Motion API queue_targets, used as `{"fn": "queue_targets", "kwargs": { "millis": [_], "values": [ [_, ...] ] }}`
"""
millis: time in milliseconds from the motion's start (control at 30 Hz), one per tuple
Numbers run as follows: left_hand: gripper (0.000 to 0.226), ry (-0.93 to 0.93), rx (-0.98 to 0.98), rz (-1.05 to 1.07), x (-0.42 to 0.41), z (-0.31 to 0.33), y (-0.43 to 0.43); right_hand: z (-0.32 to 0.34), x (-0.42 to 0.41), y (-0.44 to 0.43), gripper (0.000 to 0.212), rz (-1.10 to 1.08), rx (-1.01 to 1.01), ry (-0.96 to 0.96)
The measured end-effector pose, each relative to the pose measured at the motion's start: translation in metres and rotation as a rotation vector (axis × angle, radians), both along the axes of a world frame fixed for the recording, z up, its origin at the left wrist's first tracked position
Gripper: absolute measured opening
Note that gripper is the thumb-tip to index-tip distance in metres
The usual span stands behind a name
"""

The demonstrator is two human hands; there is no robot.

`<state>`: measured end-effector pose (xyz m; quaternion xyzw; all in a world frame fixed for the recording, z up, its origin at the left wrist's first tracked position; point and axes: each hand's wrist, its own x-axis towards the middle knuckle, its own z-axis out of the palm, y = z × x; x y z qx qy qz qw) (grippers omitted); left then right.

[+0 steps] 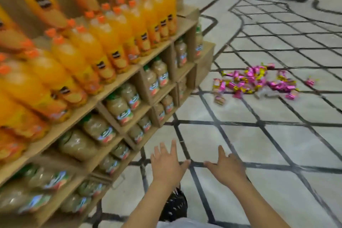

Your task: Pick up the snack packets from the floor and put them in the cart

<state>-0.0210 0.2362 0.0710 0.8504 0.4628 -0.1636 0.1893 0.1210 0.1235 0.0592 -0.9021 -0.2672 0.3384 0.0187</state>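
Fingers (174,147) spread and empty on the left hand (166,166) and right hand (228,169), well apart from the snack packets (255,81) on the floor (277,144).

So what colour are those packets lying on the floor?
Mostly bright pink with yellow bits, seen in the head view: packets.

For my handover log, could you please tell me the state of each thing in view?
snack packets: scattered on the floor, none picked up.
left hand: open, empty.
right hand: open, empty.
orange bottles: capped, shelved.
pale bottles: shelved below the orange ones.
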Motion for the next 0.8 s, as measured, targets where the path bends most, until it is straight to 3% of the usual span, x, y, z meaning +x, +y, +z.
{"fn": "queue_targets", "kwargs": {
  "millis": [400,800],
  "values": [
    [0.096,-0.06,0.043,-0.386,0.167,0.009,0.139,0.005,0.102,0.079,0.089,-0.456,0.027,-0.008],
    [0.098,-0.011,-0.025,-0.614,0.336,-0.017,0.136,0.006,0.235,0.053,0.089,-0.721,-0.055,0.053]
  ]
}}
